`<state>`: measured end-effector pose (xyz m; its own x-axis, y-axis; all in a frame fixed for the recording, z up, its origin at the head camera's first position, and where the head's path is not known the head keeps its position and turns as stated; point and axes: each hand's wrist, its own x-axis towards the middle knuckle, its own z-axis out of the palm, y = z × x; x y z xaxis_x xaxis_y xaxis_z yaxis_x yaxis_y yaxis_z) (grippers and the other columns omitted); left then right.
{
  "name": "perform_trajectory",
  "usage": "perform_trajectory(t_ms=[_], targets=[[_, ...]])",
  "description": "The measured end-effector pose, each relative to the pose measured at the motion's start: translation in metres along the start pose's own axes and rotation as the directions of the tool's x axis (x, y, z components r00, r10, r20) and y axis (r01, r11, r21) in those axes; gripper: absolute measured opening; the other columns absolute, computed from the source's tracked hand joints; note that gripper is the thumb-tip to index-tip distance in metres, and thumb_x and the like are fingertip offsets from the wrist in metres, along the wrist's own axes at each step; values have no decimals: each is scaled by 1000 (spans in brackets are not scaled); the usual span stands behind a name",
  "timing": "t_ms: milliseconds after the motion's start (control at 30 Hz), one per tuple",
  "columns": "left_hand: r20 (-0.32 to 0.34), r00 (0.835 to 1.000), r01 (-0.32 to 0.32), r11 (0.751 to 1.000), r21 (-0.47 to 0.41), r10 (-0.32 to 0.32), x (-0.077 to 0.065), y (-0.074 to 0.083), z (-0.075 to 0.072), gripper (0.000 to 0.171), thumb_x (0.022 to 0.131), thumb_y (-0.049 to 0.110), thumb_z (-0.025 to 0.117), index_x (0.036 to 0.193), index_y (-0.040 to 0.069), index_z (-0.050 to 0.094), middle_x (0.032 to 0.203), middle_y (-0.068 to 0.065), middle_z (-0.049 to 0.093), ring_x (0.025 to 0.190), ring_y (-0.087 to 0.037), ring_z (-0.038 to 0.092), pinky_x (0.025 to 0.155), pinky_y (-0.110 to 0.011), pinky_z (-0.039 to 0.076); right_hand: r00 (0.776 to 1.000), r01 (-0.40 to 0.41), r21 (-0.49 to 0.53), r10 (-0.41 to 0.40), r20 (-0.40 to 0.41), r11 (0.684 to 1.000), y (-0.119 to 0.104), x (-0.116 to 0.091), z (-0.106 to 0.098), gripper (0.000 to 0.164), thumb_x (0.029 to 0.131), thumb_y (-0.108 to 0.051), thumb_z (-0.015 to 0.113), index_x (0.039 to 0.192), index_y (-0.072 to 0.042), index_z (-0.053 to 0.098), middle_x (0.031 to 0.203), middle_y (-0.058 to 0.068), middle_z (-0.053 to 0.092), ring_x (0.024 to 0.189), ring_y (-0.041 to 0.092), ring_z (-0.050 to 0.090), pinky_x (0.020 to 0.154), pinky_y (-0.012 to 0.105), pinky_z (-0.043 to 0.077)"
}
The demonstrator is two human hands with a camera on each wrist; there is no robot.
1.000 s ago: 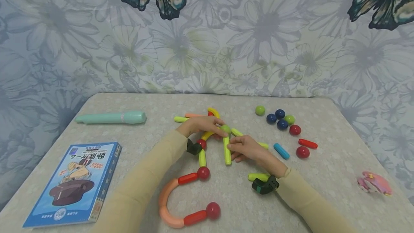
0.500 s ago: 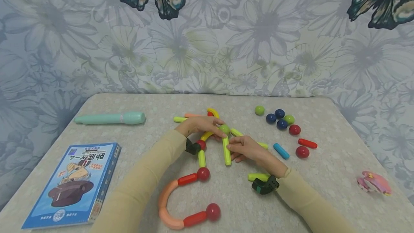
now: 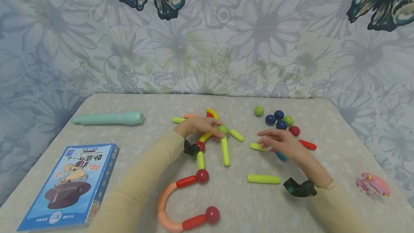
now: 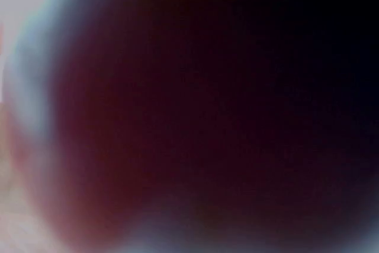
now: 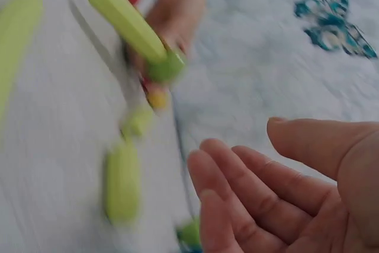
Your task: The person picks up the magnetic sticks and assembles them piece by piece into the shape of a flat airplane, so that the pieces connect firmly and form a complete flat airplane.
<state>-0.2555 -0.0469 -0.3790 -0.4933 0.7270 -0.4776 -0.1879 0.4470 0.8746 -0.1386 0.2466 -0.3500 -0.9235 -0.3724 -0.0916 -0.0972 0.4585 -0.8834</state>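
My left hand point(image 3: 201, 126) pinches a green ball point(image 3: 223, 129) at the middle of the table. A long green rod point(image 3: 225, 152) extends from that ball toward me. Beside the hand, a yellow curved piece point(image 3: 205, 137) runs to a red ball point(image 3: 200, 146), and a chain of rods and balls continues from there to an orange curved piece point(image 3: 162, 204). My right hand point(image 3: 284, 144) hovers with nothing in it, fingers relaxed, over a short green rod point(image 3: 256, 146) and a partly covered blue rod point(image 3: 281, 156). The left wrist view is dark and blurred.
More green rods point(image 3: 263, 179) lie loose. Back right stand blue balls point(image 3: 270, 119), green balls point(image 3: 258, 111) and a red ball point(image 3: 294, 131), near a red rod point(image 3: 308, 144). A blue box point(image 3: 71, 186), a mint-coloured tube point(image 3: 108, 118) and a pink toy point(image 3: 373, 184) sit toward the sides.
My right hand has let go of the long green rod and moved right, over the loose pieces, covering a red ball there. The left hand stays at the green ball.
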Motion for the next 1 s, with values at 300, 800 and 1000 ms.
perform_trajectory(t_ms=[300, 800, 1000], targets=[[9, 1000, -25, 1000, 0, 25, 0, -6, 2, 36, 89, 9, 64, 122, -2, 54, 70, -4, 49, 71, -15, 46, 73, -25, 39, 969, -161, -466, 49, -243, 870, 35, -58, -51, 32, 90, -20, 64, 116, -1, 62, 105, 14, 62, 88, 27, 55, 64, 34, 43], [3, 1000, -22, 1000, -6, 22, -2, -2, -2, 43, 89, 9, 63, 128, -3, 49, 72, -4, 52, 72, -15, 48, 75, -25, 40, 994, -43, -197, 21, -111, 980, 17, -44, 10, 41, 83, -15, 72, 117, 2, 56, 102, 11, 61, 86, 24, 61, 71, 30, 51], [-25, 1000, 4, 1000, 11, -3, 0, -1, -1, 57, 89, 14, 64, 137, -4, 40, 74, -4, 55, 77, -14, 52, 86, -26, 39, 964, -187, 350, 102, 247, 918, -6, -20, 71, 47, 93, -22, 61, 126, 7, 45, 111, 15, 60, 99, 24, 59, 82, 31, 49]])
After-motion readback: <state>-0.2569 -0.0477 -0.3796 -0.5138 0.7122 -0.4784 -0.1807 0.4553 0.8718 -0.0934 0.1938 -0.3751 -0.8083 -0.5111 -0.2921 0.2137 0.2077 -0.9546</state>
